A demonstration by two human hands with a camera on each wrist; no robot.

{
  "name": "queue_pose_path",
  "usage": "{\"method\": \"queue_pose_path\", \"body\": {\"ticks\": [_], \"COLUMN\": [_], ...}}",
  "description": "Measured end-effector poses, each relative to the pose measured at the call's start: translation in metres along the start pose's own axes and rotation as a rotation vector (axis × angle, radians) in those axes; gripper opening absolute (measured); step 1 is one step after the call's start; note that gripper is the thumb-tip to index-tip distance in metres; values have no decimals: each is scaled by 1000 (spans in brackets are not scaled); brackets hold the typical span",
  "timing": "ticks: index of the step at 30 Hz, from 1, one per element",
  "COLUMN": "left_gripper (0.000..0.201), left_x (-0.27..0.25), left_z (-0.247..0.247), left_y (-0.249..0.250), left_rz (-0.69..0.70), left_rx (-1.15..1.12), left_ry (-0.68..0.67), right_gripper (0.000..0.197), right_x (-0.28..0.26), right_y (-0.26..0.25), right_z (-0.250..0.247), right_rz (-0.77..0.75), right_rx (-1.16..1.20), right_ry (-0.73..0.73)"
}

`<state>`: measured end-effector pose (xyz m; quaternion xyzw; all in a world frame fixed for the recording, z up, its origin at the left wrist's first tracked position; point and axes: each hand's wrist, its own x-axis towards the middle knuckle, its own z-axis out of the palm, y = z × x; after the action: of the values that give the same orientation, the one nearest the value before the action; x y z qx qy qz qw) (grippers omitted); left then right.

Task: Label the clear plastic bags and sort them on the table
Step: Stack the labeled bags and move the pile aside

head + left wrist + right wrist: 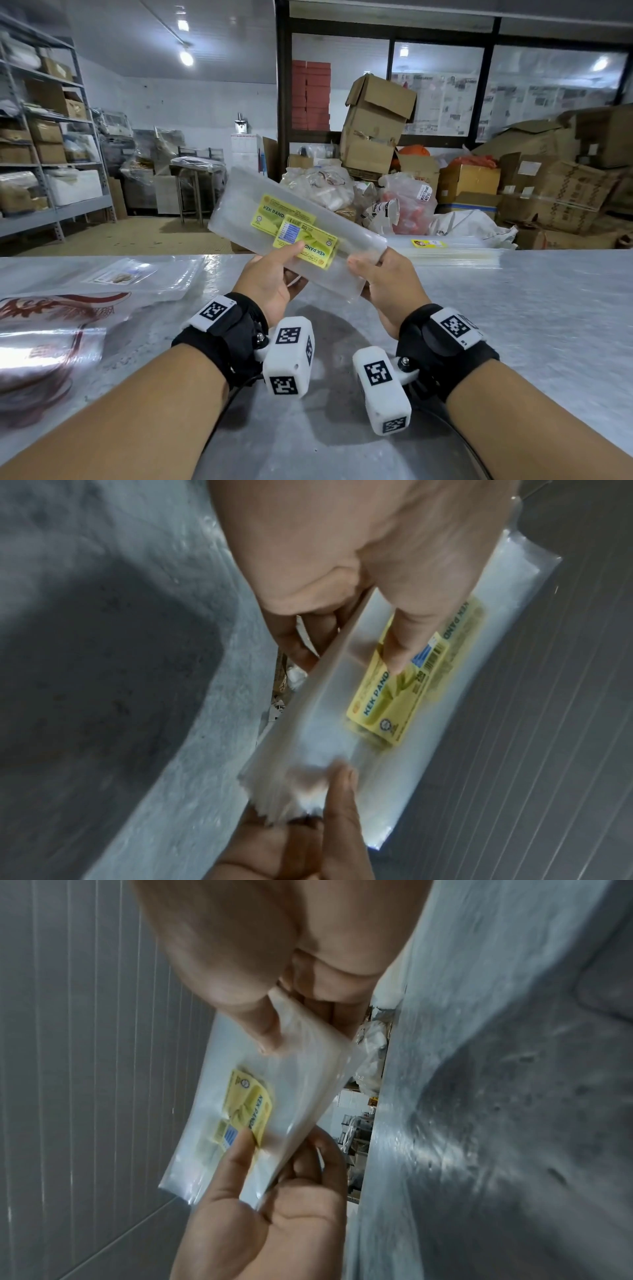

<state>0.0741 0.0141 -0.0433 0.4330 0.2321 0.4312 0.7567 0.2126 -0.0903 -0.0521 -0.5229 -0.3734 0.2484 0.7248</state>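
A: What lies on the table (pixel 513 325), from left to right?

B: Far left, a clear bag with a red printed pattern (pixel 51 308). Behind it, a pile of clear bags with a pale picture label (pixel 137 274). At the middle, two hands hold one stack of clear plastic bags (pixel 294 226) above the table. Far right, a flat stack of bags with a yellow label (pixel 445 248).

A: How does the held stack lie?

B: Its long axis slants from upper left down to lower right. Two yellow-green labels (pixel 305 245) overlap, each reading "KEK PAND".

A: And the fingers?

B: The left hand (pixel 270 281) pinches the stack, thumb on the nearer label. The right hand (pixel 387 277) grips the lower right end.
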Motion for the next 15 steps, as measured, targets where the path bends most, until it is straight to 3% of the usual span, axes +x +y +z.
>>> {"method": "queue_pose_path", "body": {"ticks": [4,6,10,15], "left_gripper": [21,16,32,45], "left_x": [-4,-1,9,15], "left_z": [3,-1,-23,-34], "left_y": [5,12,28,27], "left_rz": [6,45,140,140], "left_rx": [-22,-78,-60,311], "left_ry": [-18,61,254,253], "right_gripper": [19,16,18,15], "right_x": [8,11,10,15], "right_y": [-2,-3,-5,3], "right_z": [-7,-12,-21,-27], "right_rz": [49,73,42,21], "right_rx": [-9,-23,-164,-335], "right_ry": [105,158,213,247]}}
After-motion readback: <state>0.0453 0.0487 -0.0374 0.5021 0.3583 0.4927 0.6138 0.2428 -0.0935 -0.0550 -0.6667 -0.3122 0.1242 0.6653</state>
